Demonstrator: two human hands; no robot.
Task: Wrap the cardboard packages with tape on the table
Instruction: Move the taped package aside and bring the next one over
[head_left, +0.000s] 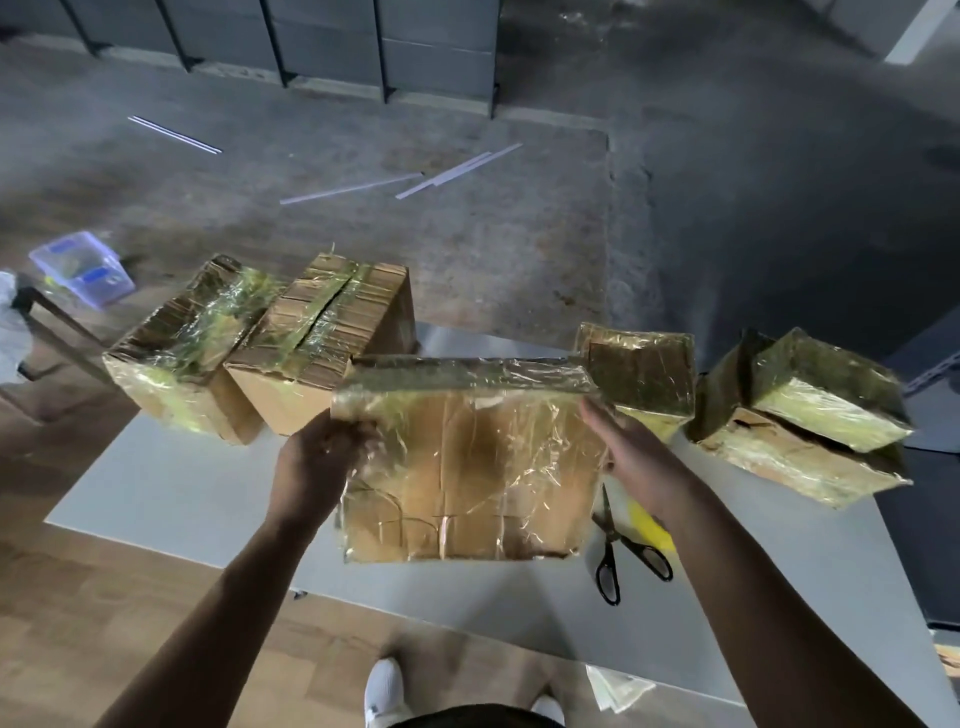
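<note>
On the pale grey rectangular counter (197, 499) five tape-wrapped brown cardboard packages are sitting, and a sixth, the wide flat tape-covered cardboard package (467, 467), is standing on edge mid-counter, with the left hand (324, 460) curling closed around its left edge and the right hand (623, 447) pressing open-palmed against its right edge. The glossy film is looking slippery, so the package could slide or topple onto the one pair of black-handled scissors (621, 553) lying just beside it.
</note>
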